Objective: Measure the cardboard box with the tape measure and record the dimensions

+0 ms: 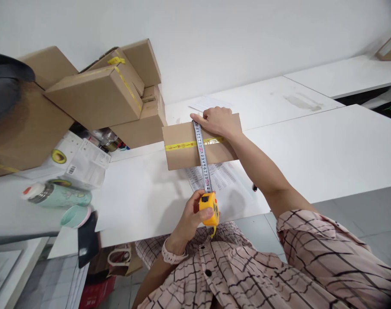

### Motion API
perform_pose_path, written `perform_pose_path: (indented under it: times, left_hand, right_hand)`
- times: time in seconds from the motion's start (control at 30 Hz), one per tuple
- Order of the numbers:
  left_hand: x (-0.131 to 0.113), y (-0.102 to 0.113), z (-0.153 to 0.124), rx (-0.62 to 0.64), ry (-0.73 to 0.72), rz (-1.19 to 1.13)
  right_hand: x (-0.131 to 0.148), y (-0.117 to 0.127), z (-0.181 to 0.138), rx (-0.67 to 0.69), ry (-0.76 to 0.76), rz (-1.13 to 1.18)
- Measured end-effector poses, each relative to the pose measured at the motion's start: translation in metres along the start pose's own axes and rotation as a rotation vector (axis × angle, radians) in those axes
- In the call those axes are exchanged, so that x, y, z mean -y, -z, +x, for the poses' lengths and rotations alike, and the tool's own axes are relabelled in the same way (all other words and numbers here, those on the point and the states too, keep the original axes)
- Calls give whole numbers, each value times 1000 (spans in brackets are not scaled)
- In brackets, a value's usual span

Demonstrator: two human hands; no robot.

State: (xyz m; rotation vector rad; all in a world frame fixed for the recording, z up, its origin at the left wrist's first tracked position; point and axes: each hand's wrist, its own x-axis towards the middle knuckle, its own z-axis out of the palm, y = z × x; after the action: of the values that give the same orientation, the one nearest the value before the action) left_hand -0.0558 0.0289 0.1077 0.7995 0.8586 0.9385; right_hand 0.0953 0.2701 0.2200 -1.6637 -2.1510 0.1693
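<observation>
My left hand (189,216) is closed around a yellow tape measure (209,210), held low in front of my shirt. Its metal blade (202,156) is pulled out and runs up across the top of a cardboard box (181,159). A strip of yellow tape crosses that box lengthwise. At the box's far edge, my right hand (216,121) has its thumb at the end of the blade, while the other fingers curl over the far side, partly hidden. Printed sheets (219,176) lie beneath the box.
Stacked cardboard boxes (95,94) stand at the left against the wall. A mint thermos (63,195) lies by its cup (74,216) and a dark phone (88,240) at the desk's edge. A pen (254,187) is near my right forearm. White desks (318,141) extend right.
</observation>
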Motion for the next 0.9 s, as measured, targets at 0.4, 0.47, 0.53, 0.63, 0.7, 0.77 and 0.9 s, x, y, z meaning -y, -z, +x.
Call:
perform_pose_path:
  times: [0.4, 0.47, 0.53, 0.63, 0.7, 0.77, 0.9]
  left_hand:
    - [12, 12, 10, -73, -29, 207]
    - [15, 13, 11, -83, -19, 241]
    - [17, 14, 10, -98, -19, 263]
    - [18, 14, 9, -100, -24, 267]
    - [19, 13, 8, -95, -25, 276]
    - [19, 13, 8, -102, -28, 293]
    - [19, 11, 7, -119, -46, 314]
  right_hand:
    - [-5, -9, 4, -77, 37, 14]
    - [-5, -9, 3, -79, 41, 10]
    - [-5, -8, 2, -75, 44, 5]
    - [-5, -8, -1, -72, 45, 0]
    - [-4, -8, -2, -86, 53, 3]
    - [-4, -8, -3, -97, 50, 3]
    - [0, -4, -6, -93, 25, -10]
